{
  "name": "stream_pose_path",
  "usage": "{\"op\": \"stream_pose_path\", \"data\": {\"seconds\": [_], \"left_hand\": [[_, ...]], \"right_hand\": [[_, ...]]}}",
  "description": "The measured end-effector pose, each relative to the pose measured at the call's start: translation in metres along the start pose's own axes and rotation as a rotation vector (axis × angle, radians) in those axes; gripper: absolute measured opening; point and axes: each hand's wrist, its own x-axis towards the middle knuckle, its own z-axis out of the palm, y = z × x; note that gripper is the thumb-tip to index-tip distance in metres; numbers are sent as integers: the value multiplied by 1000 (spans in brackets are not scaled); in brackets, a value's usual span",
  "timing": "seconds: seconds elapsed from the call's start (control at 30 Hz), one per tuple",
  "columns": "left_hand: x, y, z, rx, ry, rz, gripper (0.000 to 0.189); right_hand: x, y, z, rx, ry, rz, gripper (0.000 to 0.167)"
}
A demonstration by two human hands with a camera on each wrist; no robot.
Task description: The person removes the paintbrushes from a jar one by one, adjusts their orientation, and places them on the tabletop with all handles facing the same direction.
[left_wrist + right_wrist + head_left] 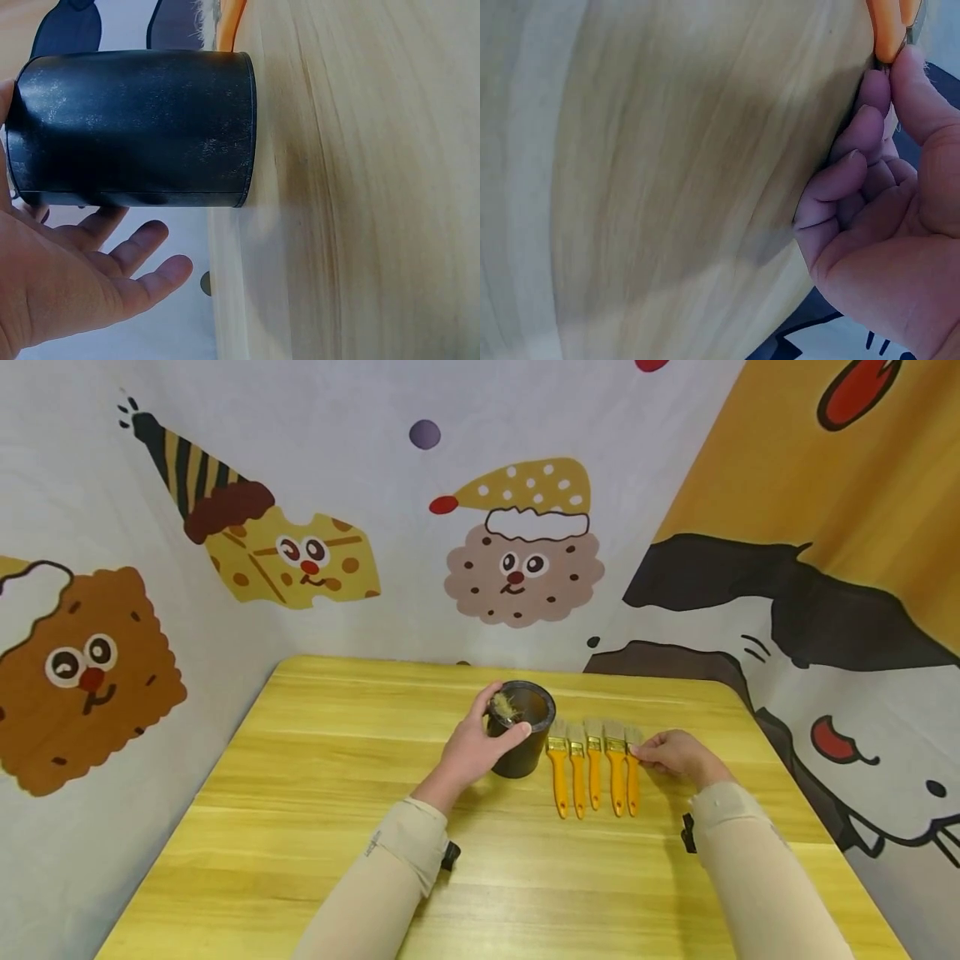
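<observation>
My left hand (474,745) grips a black cylindrical cup (519,758), with the thumb over the near rim. The cup's dark side (135,127) fills much of the left wrist view, its base close to the tabletop; whether it touches cannot be told. A tuft of bristles (505,705) shows inside the cup. To the right, several paintbrushes with orange handles (617,783) lie side by side, bristles away from me. My right hand (677,754) pinches the rightmost paintbrush (633,787) near its metal band. Its handle (887,30) appears at the right wrist view's top edge.
Both hands work over a yellow wood-grain table (315,793). Behind it hangs a white cloth backdrop (337,427) with cartoon figures, which also runs along both sides. The table's far edge lies just beyond the cup.
</observation>
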Motion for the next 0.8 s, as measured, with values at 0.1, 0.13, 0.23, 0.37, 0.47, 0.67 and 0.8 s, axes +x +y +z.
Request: {"op": "stream_pose_path", "data": {"seconds": [0.1, 0.13, 0.23, 0.37, 0.47, 0.67, 0.8], "left_hand": [[-1, 1, -2, 0, 5, -5, 83], [-1, 1, -2, 1, 6, -4, 83], [-1, 1, -2, 5, 0, -5, 84], [1, 1, 0, 1, -16, -3, 85], [3, 1, 2, -3, -20, -8, 84], [2, -1, 2, -1, -16, -21, 84], [3, 0, -1, 0, -12, -18, 84]], "right_hand": [[2, -1, 0, 23, -4, 1, 41], [2, -1, -1, 27, -11, -6, 41], [0, -1, -3, 24, -43, -45, 46], [-6, 3, -8, 54, -48, -67, 54], [-5, 2, -12, 100, 36, -76, 66], [-14, -59, -17, 127, 181, -227, 79], [-34, -130, -12, 138, 193, -400, 61]]}}
